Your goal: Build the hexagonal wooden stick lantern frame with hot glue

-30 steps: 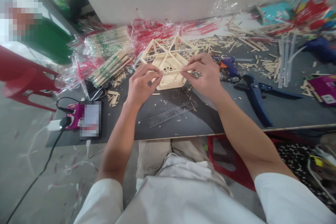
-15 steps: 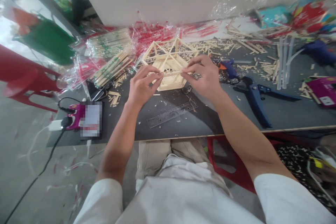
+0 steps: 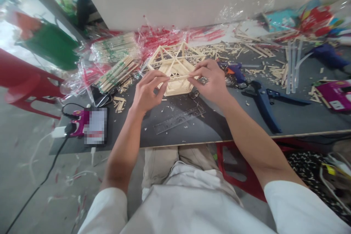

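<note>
A six-sided frame (image 3: 179,90) built of thin pale wooden sticks stands on the dark table, with raised peaks on its far side. At its near side a short wooden stick (image 3: 178,78) runs level between my two hands. My left hand (image 3: 148,89) has its fingertips at the stick's left end, thumb just below. My right hand (image 3: 210,78) pinches the right end between thumb and index finger. Whether the stick rests on the frame I cannot tell. In front of the frame lies a clear plastic ruler (image 3: 179,119).
Blue cutters (image 3: 264,106) and a blue glue gun (image 3: 238,72) lie to the right, near glue sticks (image 3: 293,67). Bundled bamboo sticks (image 3: 117,73) and a phone (image 3: 95,126) are at left. Stick offcuts (image 3: 233,49) and red wrappers (image 3: 161,36) litter the back.
The view has shifted slightly. My left thumb sits a little lower, farther from the index fingertip. Both hands stay at the stick on the frame's near side.
</note>
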The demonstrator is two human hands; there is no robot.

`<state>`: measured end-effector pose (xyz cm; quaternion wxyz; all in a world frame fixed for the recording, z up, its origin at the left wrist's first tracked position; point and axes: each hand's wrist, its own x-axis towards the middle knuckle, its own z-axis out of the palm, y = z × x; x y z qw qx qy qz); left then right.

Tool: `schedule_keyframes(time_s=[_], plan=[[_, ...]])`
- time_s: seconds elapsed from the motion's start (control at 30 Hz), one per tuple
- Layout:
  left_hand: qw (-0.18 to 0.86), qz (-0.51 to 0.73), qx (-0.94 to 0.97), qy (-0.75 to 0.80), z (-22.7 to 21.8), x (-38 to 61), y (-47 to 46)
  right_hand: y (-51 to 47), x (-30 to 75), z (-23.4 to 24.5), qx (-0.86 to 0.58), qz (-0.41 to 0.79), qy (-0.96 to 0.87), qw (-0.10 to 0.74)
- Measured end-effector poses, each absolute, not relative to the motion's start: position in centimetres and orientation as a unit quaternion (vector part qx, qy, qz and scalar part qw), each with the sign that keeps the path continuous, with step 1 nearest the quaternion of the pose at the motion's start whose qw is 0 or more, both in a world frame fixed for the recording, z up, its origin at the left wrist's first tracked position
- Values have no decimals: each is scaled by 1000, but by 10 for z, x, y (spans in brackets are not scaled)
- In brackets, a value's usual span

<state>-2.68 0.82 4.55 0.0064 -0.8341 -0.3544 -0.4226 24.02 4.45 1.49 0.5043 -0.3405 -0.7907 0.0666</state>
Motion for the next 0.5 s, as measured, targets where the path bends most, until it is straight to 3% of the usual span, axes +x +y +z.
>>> schedule_keyframes(time_s=[0.3, 0.5], plan=[[-12, -498, -776, -386, 41, -26, 8, 40, 240, 20, -363, 57, -792, 487], [-34, -597, -671, -438, 27, -31, 20, 44, 242, 20, -406, 0, -734, 545]])
